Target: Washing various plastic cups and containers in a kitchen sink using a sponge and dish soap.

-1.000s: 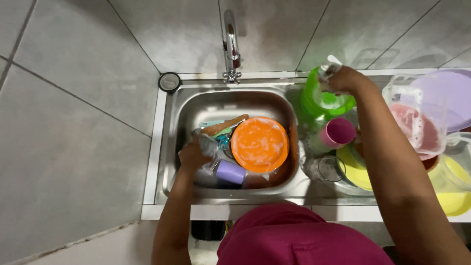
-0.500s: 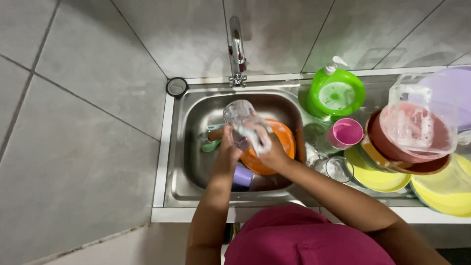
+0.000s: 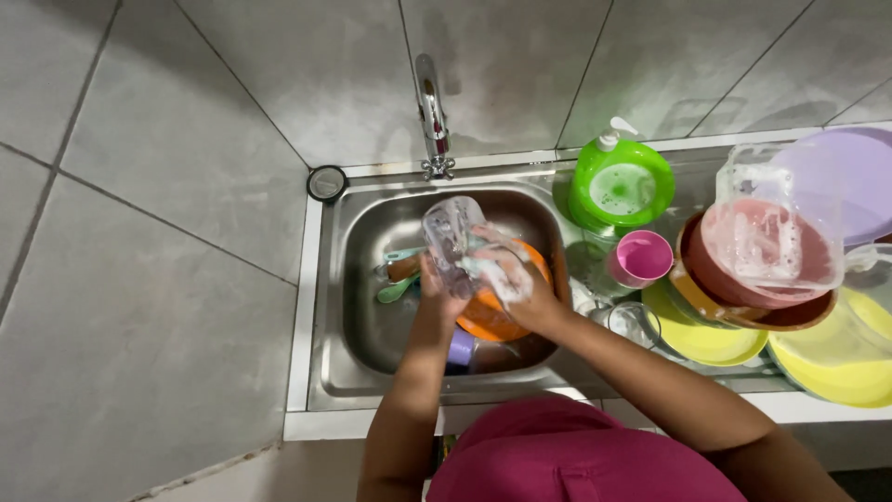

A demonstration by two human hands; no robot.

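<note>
Over the steel sink (image 3: pixel 358 307) my left hand (image 3: pixel 435 290) grips a clear plastic jug (image 3: pixel 452 234) from below. My right hand (image 3: pixel 514 288) presses a soapy sponge (image 3: pixel 502 270) against the jug's side, with foam over the fingers. Beneath them in the basin lie an orange plate (image 3: pixel 491 316), a purple cup (image 3: pixel 460 347) and some teal and wooden-handled utensils (image 3: pixel 398 275).
A tap (image 3: pixel 429 112) rises behind the sink, and a small round strainer (image 3: pixel 326 182) sits at its left corner. On the right counter stand a green soap dispenser (image 3: pixel 620 181), a pink cup (image 3: pixel 640 257), a clear glass (image 3: pixel 634 323), stacked yellow plates (image 3: pixel 827 358), brown bowls and a soapy clear jug (image 3: pixel 774 223).
My right hand left the green soap dispenser and came to the sink. My left hand lifted the clear jug from the basin, and both hands now hold it with the sponge on it.
</note>
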